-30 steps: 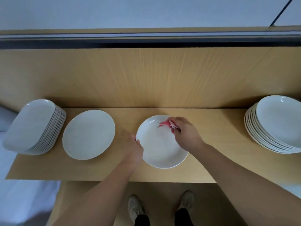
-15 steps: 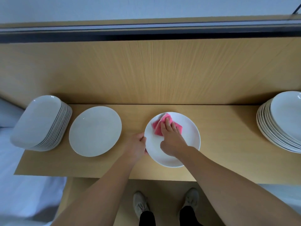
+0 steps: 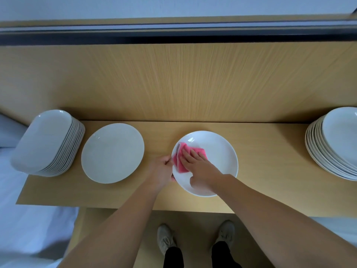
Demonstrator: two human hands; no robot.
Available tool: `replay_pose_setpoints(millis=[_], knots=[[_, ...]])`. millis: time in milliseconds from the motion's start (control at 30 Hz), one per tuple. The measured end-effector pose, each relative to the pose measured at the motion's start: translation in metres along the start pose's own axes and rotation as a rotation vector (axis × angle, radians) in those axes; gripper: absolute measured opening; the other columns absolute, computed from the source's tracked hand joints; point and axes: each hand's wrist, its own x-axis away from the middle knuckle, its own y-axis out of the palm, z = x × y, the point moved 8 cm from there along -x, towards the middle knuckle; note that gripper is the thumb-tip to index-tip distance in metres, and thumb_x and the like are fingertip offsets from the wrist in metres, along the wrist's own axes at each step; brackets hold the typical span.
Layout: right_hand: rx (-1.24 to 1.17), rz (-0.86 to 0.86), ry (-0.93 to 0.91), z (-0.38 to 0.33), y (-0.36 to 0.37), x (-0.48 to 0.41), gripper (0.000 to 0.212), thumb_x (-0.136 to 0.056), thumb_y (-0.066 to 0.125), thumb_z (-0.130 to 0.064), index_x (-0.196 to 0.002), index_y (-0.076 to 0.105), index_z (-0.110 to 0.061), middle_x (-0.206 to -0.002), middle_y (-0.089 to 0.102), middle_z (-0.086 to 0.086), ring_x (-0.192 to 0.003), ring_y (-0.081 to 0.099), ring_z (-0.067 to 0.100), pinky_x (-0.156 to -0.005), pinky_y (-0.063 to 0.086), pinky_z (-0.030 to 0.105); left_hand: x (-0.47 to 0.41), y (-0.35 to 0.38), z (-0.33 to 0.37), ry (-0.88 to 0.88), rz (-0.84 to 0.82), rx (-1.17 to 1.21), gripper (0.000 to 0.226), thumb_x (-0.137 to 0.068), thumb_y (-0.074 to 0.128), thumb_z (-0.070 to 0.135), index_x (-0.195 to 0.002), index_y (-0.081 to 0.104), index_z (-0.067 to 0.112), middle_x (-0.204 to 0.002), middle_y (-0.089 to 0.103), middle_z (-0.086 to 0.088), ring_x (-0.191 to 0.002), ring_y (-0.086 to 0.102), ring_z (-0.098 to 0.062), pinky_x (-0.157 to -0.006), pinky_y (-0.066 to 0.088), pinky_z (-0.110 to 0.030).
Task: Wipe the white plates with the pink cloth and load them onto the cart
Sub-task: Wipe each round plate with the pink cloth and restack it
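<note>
Cloth (image 3: 180,163): pink, one only. A second ago we saw it bunched in a pinch at the far rim; now it lies opened flat on the left part of the plate.
Right hand (image 3: 195,165): fingers straight, laid flat on the cloth and pressing it to the dish. It clasps nothing.
Left hand (image 3: 161,170): fingers curled over the left rim of the same plate, steadying it as in both earlier views.
Plate in work (image 3: 218,157): round and white, lying flat near the middle of the wooden shelf (image 3: 270,161).
Meaning for the task: we judge that wiping proper has begun on this plate. Its right half looks not yet reached and loading is not yet begun. We can identify no cart in view.
Count, plates: two single round plates, namely the plate in work and the lone plate (image 3: 112,152) apart to its left. The left stack (image 3: 46,140) holds oblong dishes, roughly a dozen rims, packed too tightly for a sure count. The right stack (image 3: 336,144) holds round plates, some seven or eight rims, and is cut by the frame edge.
Count, other: two hands and two shoes (image 3: 166,238) below the shelf edge.
</note>
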Motion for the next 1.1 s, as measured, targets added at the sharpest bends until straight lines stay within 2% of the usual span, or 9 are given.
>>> replay_pose_setpoints(millis=[200,300,367,567,667,767,833,900,1100], knots=[[0.050,-0.034,-0.108,-0.006,0.005,0.019,0.074,-0.090,0.036,-0.006,-0.156,0.009,-0.026,-0.163,-0.003,-0.005,-0.149,-0.014,0.020,-0.121,-0.008,0.041,-0.005,-0.002,-0.002,-0.021,0.041,-0.065,0.024,-0.087,0.047,0.008,-0.091,0.063,-0.009,-0.078,0.060,-0.022,-0.071,0.059,-0.029,-0.070,0.059,-0.046],[0.111,0.005,-0.218,-0.012,0.004,0.030,0.058,-0.094,0.016,-0.019,-0.152,0.027,-0.017,-0.162,0.016,0.000,-0.150,0.006,0.027,-0.121,0.005,0.045,-0.009,-0.001,-0.003,-0.025,0.057,-0.115,0.020,-0.083,0.047,0.005,-0.083,0.059,-0.010,-0.069,0.054,-0.019,-0.064,0.056,-0.029,-0.068,0.060,-0.045],[0.138,0.038,-0.277,-0.013,0.007,0.036,0.069,-0.091,-0.002,-0.031,-0.145,0.037,-0.012,-0.156,0.031,0.001,-0.146,0.022,0.028,-0.119,0.015,0.044,-0.009,-0.002,-0.001,-0.020,0.093,-0.164,0.021,-0.087,0.045,0.004,-0.080,0.064,-0.002,-0.073,0.062,-0.023,-0.066,0.066,-0.035,-0.066,0.060,-0.048],[0.057,-0.011,-0.286,0.001,0.008,0.054,0.049,-0.105,0.017,-0.039,-0.140,0.048,-0.025,-0.149,0.042,-0.010,-0.146,0.022,0.018,-0.120,0.004,0.034,-0.009,0.001,0.010,0.040,0.139,-0.311,0.033,-0.090,0.040,0.004,-0.110,0.064,0.015,-0.095,0.067,-0.009,-0.086,0.066,-0.029,-0.074,0.060,-0.046],[0.009,-0.013,-0.264,0.011,0.009,0.059,0.041,-0.104,0.026,-0.035,-0.125,0.060,-0.030,-0.141,0.049,-0.016,-0.143,0.025,0.011,-0.119,0.003,0.030,-0.009,0.005,0.018,0.122,0.133,-0.422,0.044,-0.089,0.039,0.002,-0.123,0.055,0.023,-0.103,0.064,-0.003,-0.089,0.060,-0.024,-0.071,0.055,-0.034],[-0.088,0.060,-0.230,0.017,0.002,0.064,0.025,-0.099,0.039,-0.024,-0.106,0.061,-0.032,-0.120,0.059,-0.018,-0.127,0.040,0.009,-0.118,0.019,0.032,-0.006,0.017,0.033,0.244,0.107,-0.803,0.059,-0.089,0.043,0.001,-0.142,0.037,0.027,-0.138,0.049,-0.003,-0.106,0.054,-0.022,-0.074,0.045,-0.024],[-0.128,0.108,-0.201,0.019,0.000,0.067,0.023,-0.097,0.043,-0.019,-0.110,0.061,-0.028,-0.125,0.057,-0.015,-0.126,0.043,0.010,-0.114,0.027,0.031,-0.003,0.027,0.043,0.387,0.119,-1.104,0.065,-0.089,0.045,0.001,-0.148,0.028,0.023,-0.159,0.017,0.002,-0.138,0.033,-0.022,-0.100,0.038,-0.030],[-0.123,0.116,-0.161,0.020,0.001,0.068,0.037,-0.096,0.046,-0.019,-0.131,0.054,-0.027,-0.146,0.042,-0.011,-0.136,0.035,0.016,-0.115,0.026,0.030,-0.001,0.045,0.044,0.502,-0.006,-1.283,0.059,-0.092,0.042,0.003,-0.147,0.031,0.018,-0.162,0.007,0.003,-0.148,0.009,-0.018,-0.117,0.016,-0.030],[0.148,-0.050,-0.121,0.018,0.014,0.063,0.047,-0.100,0.038,-0.024,-0.147,0.036,-0.029,-0.160,0.021,-0.002,-0.149,0.010,0.023,-0.121,0.011,0.046,-0.002,0.057,0.025,0.472,-0.216,-1.523,0.061,-0.097,0.038,0.008,-0.154,0.014,0.013,-0.163,0.004,-0.001,-0.149,0.005,-0.016,-0.120,-0.002,-0.033]])
